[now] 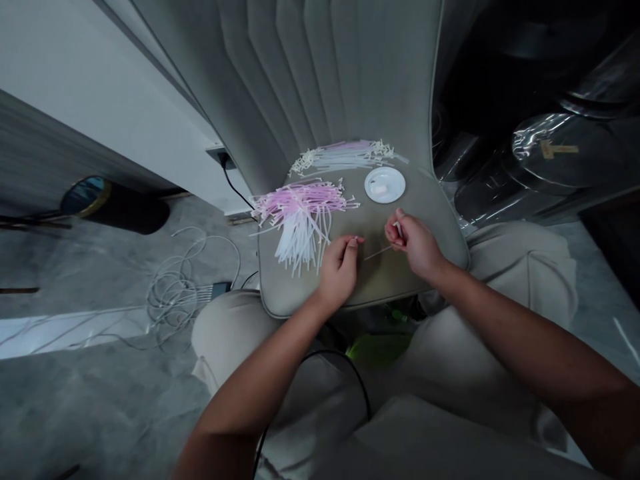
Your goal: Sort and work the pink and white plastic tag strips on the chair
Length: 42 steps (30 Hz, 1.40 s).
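Over the front of the grey chair seat [280,297], my left hand [339,270] is closed in a pinch. A tiny pale bit shows at its fingertips, too small to name. My right hand [417,245] is also closed, with a small white piece between its curled fingers. From its underside a thin pale strand [379,253] slants down toward my left hand, its end seemingly short of the fingers. Left of my hands lies a loose pile of pink strips [310,197] and white strips [296,240] with small knobbed ends.
Behind the pile lies another bundle of pale strips [340,157]. A small white dish [397,189] with a whitish lump stands behind my right hand. The chair's backrest [350,73] rises beyond. Coiled grey cable [173,290] lies on the floor at left; plastic-wrapped rolls [500,177] stand at right.
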Motion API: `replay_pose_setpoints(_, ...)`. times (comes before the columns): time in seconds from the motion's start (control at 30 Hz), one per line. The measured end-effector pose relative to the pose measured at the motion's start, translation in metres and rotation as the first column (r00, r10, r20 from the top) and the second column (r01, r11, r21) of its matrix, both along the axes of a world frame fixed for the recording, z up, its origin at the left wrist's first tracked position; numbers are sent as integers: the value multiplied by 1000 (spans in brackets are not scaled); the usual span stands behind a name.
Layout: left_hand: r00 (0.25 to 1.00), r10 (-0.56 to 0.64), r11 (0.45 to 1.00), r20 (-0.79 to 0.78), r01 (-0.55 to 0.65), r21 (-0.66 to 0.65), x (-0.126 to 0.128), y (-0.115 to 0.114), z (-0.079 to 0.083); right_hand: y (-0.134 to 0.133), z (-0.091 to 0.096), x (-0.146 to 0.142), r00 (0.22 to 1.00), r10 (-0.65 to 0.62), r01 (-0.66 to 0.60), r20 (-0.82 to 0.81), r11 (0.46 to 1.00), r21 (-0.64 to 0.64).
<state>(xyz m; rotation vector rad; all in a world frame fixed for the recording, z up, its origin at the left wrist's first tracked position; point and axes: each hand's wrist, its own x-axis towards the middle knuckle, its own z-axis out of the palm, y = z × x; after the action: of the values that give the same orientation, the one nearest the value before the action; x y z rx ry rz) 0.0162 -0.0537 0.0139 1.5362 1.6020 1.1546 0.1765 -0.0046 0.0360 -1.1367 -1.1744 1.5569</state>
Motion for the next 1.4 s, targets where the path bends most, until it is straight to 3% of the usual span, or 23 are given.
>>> replay_pose_setpoints(0.17, 994, -79, 990, 74, 87, -115, 4, -8, 3, -11, 5, -3, 1000, 24, -23, 13, 999, -39)
replay_pose_setpoints(0.4, 962, -271, 955, 17, 271, -118, 4, -16, 2, -23, 4, -11, 989, 114, -116, 91, 993, 15)
replay_pose_setpoints(0.73, 943, -332, 943, 30, 331, 24, 5, -14, -2, -24, -9, -11, 981, 156, -161, 114, 986, 38)
replay_pose_setpoints(1.0, 947, -314, 949, 72, 315, 4, 6, -14, -9, -26, -15, -16, 991, 126, -125, 38, 992, -20)
replay_pose_setpoints(1.2, 946, -313, 950, 87, 312, 18, 6, -14, -14, -27, -16, -15, 979, 118, -132, 166, 989, 72)
replay_pose_setpoints(1.4, 946, -300, 954, 123, 299, 27, 7, -14, -15, -28, -17, -16, 979, 95, -108, 178, 992, 67)
